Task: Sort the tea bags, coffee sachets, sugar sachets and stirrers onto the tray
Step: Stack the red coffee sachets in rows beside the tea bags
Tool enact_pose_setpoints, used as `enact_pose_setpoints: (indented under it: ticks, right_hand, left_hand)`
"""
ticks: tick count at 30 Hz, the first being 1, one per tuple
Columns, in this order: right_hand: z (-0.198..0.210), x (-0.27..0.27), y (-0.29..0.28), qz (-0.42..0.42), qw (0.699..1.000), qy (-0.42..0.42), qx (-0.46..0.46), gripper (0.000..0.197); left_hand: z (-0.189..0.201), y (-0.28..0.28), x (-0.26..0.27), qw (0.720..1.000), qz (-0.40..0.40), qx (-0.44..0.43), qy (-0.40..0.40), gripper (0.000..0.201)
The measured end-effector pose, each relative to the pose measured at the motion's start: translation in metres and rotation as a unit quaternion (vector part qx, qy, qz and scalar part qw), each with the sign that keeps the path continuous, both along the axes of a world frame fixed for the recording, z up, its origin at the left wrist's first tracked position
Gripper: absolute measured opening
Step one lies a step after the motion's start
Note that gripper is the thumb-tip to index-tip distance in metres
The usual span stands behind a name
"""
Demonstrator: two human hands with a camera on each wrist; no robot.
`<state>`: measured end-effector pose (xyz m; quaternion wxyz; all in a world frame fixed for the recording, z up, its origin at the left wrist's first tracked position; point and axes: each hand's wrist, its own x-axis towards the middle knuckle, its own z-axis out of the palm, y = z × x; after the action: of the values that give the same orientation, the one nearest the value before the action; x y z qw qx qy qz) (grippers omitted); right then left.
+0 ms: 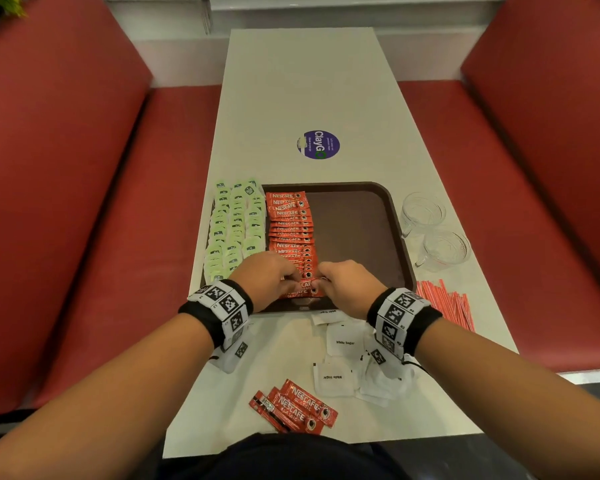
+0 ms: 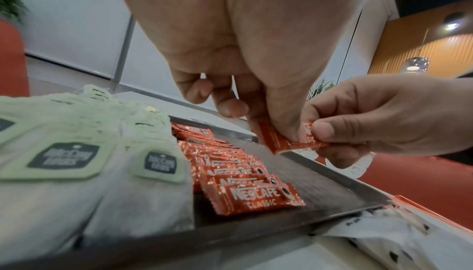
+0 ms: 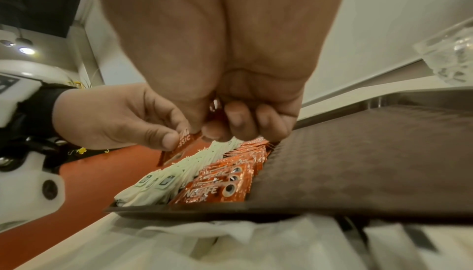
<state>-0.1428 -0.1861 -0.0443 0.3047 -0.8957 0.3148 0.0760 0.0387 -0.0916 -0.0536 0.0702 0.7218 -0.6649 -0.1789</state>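
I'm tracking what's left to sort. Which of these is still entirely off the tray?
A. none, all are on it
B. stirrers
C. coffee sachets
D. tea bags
B: the stirrers lie on the table right of the tray, while tea bags and coffee sachets already sit in rows on it.

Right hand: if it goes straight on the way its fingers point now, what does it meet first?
Probably the left hand: the right hand points left along the coffee sachet that both pinch, so the left fingers come first. Depth is unclear.
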Motion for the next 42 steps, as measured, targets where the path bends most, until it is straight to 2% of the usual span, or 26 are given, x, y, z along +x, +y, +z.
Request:
enact_pose_setpoints:
  ticks: [4,8,10,13,16,21,25,27,30,37,42]
  right_hand:
    - [-0.001,0.0,0.004,0.002,1.0,-0.019,-0.019,0.02]
    - [-0.002,-0.007,0.01,-0.004,0.999,-0.032,-0.024,0.04]
    - [-0.003,-0.013,0.015,0.015,0.999,-0.032,-0.031,0.036]
    - [-0.003,-0.019,0.03,0.094,0.995,0.014,-0.043,0.027]
    - [-0.006,-0.023,0.05,0.152,0.984,0.069,-0.063,0.035]
    - [-0.008,-0.027,0.079,0.189,0.972,0.127,-0.059,0.043]
    - [-0.01,-0.032,0.093,0.2,0.965,0.157,-0.066,0.046]
    - [-0.011,-0.033,0.098,0.208,0.961,0.163,-0.077,0.047]
    - [-0.014,-0.033,0.106,0.215,0.955,0.181,-0.094,0.049]
    - [-0.018,-0.03,0.114,0.216,0.949,0.202,-0.11,0.051]
    - [-0.017,-0.025,0.113,0.204,0.953,0.202,-0.098,0.045]
  left_hand:
    - [-0.002,0.004,0.003,1.0,0.025,0.016,0.009,0.017]
    - [-0.008,0.007,0.003,0.995,0.033,0.074,-0.064,0.022]
    - [-0.012,0.008,0.0,0.992,0.01,0.093,-0.089,0.023]
    - [-0.016,0.006,-0.005,0.99,0.006,0.092,-0.109,0.022]
    - [-0.017,0.001,-0.009,0.988,0.031,0.087,-0.122,0.023]
    - [-0.016,-0.003,-0.018,0.985,0.044,0.045,-0.159,0.021]
    - [-0.005,0.007,-0.021,0.988,0.048,0.011,-0.148,0.023]
    - [0.0,0.02,-0.023,0.994,0.026,0.0,-0.103,0.025]
    - [0.006,0.049,-0.029,0.996,-0.061,0.032,-0.048,0.029]
    - [-0.01,0.11,-0.04,0.961,-0.222,0.157,-0.048,0.041]
    - [-0.02,0.124,-0.044,0.951,-0.247,0.171,-0.069,0.035]
